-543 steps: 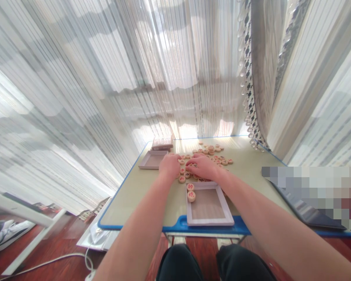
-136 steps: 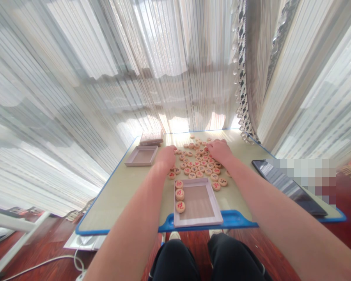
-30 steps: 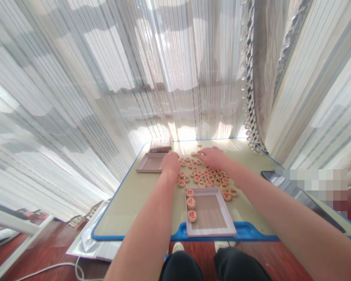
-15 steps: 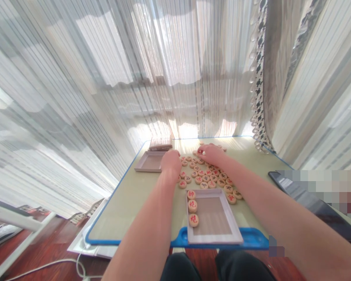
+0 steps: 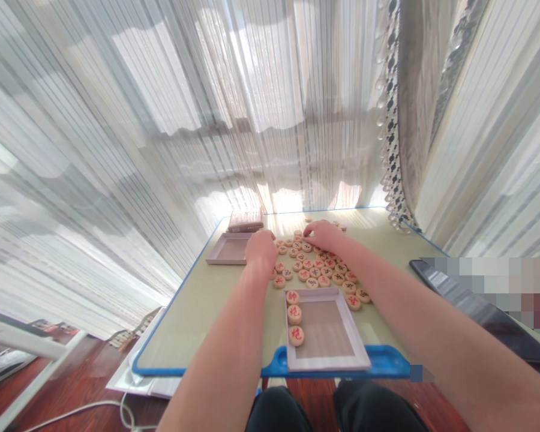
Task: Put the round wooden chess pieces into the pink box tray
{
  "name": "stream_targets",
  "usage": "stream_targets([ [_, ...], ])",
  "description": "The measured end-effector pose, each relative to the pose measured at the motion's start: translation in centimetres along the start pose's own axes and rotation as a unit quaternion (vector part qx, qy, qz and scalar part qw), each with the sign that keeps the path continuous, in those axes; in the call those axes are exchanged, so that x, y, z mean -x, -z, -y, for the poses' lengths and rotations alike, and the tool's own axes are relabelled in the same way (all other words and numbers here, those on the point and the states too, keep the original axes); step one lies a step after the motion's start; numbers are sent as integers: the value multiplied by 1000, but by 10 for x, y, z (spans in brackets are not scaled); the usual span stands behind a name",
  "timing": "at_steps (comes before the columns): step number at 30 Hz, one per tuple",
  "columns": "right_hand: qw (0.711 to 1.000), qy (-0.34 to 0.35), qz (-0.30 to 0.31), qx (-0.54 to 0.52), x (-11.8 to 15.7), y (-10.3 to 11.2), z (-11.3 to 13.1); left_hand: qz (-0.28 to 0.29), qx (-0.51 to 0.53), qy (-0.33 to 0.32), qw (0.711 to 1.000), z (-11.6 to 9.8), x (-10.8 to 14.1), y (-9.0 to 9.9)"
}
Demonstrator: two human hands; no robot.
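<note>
Many round wooden Chinese chess pieces (image 5: 314, 271), marked with red or black characters, lie spread over the tabletop. My right hand (image 5: 324, 235) reaches over the far part of the spread, thumb and forefinger curled together at the pieces; what is between them is too small to make out. My left hand (image 5: 261, 249) is at the left edge of the pieces, its back towards me, with the fingers bent and mostly hidden. Nearest me sits a shallow cardboard tray (image 5: 355, 330) with three red-marked pieces (image 5: 294, 315) in a column along its left side.
Beside my left hand is another shallow tray (image 5: 225, 261), partly covered by it, with a small box (image 5: 245, 221) behind. The pale table (image 5: 198, 318) has a blue rim. A dark flat device (image 5: 472, 312) lies at the right. Sheer curtains (image 5: 252, 120) hang behind; a white cable (image 5: 85, 405) crosses the floor.
The view has shifted slightly. My right thumb and forefinger have closed up; the bright gap between them no longer shows. My left hand stays about where it was.
</note>
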State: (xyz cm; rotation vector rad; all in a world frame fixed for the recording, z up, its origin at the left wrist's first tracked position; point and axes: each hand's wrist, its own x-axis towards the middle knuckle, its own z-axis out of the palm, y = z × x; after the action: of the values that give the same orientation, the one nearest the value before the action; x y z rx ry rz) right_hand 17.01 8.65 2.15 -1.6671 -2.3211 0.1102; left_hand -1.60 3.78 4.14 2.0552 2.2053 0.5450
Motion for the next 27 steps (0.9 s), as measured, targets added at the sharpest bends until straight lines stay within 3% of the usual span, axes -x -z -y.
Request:
stream_targets([
  [6, 1000, 4, -19, 5, -4, -6, 3, 0, 0, -10, 1000, -1, -1, -3],
  [12, 999, 8, 31, 6, -7, -4, 10, 4, -2, -54, 999, -2, -4, -9],
  [23, 996, 0, -35, -81, -5, -4, 10, -3, -7, -60, 998, -5, -4, -9],
  [27, 995, 18, -24, -96, -6, -3, 8, -6, -11, -68, 998, -5, -4, -9],
])
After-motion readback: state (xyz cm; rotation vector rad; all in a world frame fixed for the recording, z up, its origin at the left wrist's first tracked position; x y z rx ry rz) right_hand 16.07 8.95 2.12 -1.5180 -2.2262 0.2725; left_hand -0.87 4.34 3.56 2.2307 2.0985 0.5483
